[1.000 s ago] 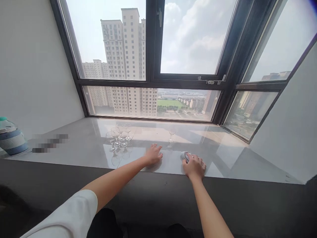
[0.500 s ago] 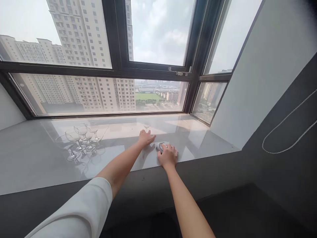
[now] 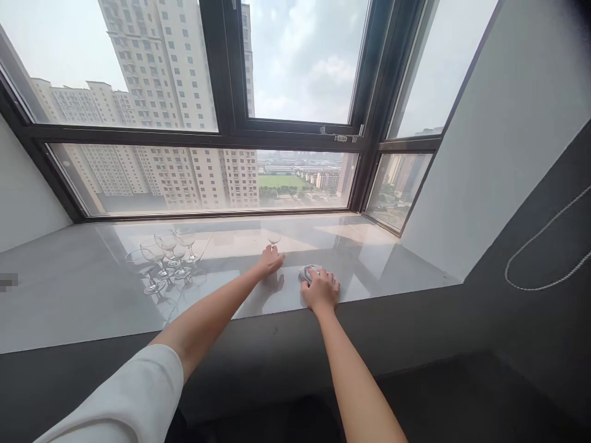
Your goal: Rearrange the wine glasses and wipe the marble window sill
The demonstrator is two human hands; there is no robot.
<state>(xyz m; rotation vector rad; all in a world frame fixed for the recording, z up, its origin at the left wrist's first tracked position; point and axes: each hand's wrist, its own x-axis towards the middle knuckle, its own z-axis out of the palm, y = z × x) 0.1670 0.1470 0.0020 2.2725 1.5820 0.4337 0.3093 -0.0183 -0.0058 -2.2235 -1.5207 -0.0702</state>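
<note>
My left hand [image 3: 271,261] reaches over the glossy windowsill [image 3: 369,271] with its fingers closed at the stem of a wine glass [image 3: 274,239]. Only part of the glass's clear bowl shows above my fingers; the rest is hidden. To the right, near the sill's front edge, my right hand [image 3: 321,290] is closed over a bunched grey-and-white cloth [image 3: 306,273] resting on the sill. Several clear stemmed glasses [image 3: 179,255] stand upright in a close group on the left, apart from both hands.
A dark-framed window [image 3: 295,143] with a metal latch [image 3: 341,136] rises behind the sill. A white wall [image 3: 480,154] slopes up at the right, where a looped blind cord [image 3: 545,286] hangs. Below the sill's front edge is a dark grey wall [image 3: 415,326].
My left hand's spread fingers have closed at the glass's stem. The right hand and cloth have shifted slightly right. The view has turned a little left.
</note>
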